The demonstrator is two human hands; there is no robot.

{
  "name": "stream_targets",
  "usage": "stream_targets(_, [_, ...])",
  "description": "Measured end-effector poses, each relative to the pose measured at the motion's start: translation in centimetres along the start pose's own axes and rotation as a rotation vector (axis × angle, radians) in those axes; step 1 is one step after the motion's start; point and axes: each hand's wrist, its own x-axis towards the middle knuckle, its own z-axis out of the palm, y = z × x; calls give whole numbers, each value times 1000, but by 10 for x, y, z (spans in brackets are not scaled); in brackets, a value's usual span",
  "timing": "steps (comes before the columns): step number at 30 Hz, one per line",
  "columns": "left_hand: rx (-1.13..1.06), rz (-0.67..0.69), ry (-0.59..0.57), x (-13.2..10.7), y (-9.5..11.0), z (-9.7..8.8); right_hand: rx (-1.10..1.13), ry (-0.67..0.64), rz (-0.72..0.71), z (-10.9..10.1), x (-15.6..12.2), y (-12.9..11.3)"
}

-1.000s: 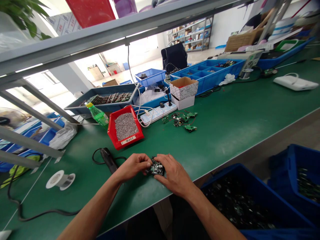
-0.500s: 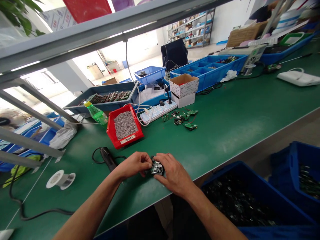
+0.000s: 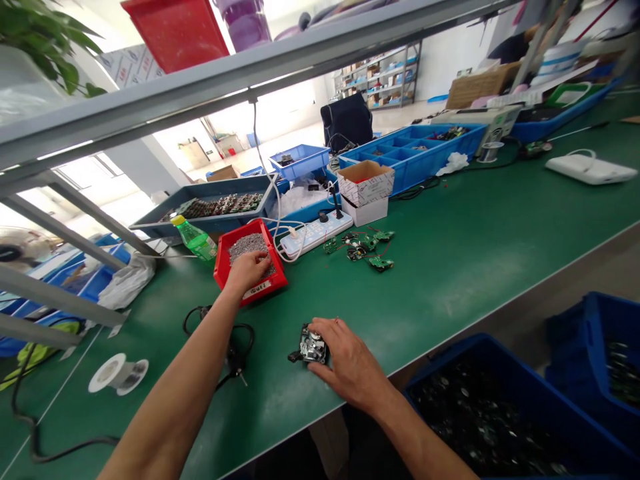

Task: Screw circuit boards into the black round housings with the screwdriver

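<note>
Circuit assembly (image 3: 313,345), a single piece in head view, was on the near side of one red bin (image 3: 277,278), grasped by the arched right hand (image 3: 345,358). The outstretched left hand (image 3: 249,272) bent over the bin's metal pieces (image 3: 245,247), grip unclear. One bottle (image 3: 199,241) stood left of it.

You have a plant (image 3: 57,47) in the upper left of the frame and a spool (image 3: 119,375) lying on its side toward the lower left. Left of centre you can see a yellow-capped green bottle (image 3: 198,241), and near the middle a power strip (image 3: 316,233) just beside an open carton (image 3: 367,186). Right of top centre you have a chair (image 3: 347,122) and a shelf (image 3: 383,80), with a white device (image 3: 590,168) by the right edge.
</note>
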Motion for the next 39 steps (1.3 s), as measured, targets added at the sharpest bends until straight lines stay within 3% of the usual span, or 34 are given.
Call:
stream_targets(3, [35, -23, -12, 15, -5, 10, -2, -8, -1, 0, 0, 0])
stream_targets(7, [3, -44, -2, 16, -8, 14, 0, -12, 9, -1, 0, 1])
stream_targets(14, [-202, -88, 99, 8, -14, 5, 4, -22, 19, -1, 0, 1])
stream_targets(18, [-430, -136, 71, -1, -14, -3, 4, -20, 14, -1, 0, 0])
stream_targets(23, [-708, -120, -175, -44, 9, -15, -2, 7, 1, 1, 0, 1])
stream_targets(25, [-739, -100, -348, -71, 23, -17, -7, 12, -4, 1, 0, 1])
stream_targets(28, [-708, -29, -701, -108, 40, -14, -13, 13, -2, 2, 0, 2])
stream_targets(30, [-656, 24, -852, -124, 46, -9, -13, 12, 0, 2, 0, 2])
stream_targets(34, [-524, 94, -868, -133, 50, -4, -8, 9, -12, 2, 0, 2])
stream_targets(39, [-429, 132, -873, -130, 55, -10, -7, 4, 0, 2, 0, 3])
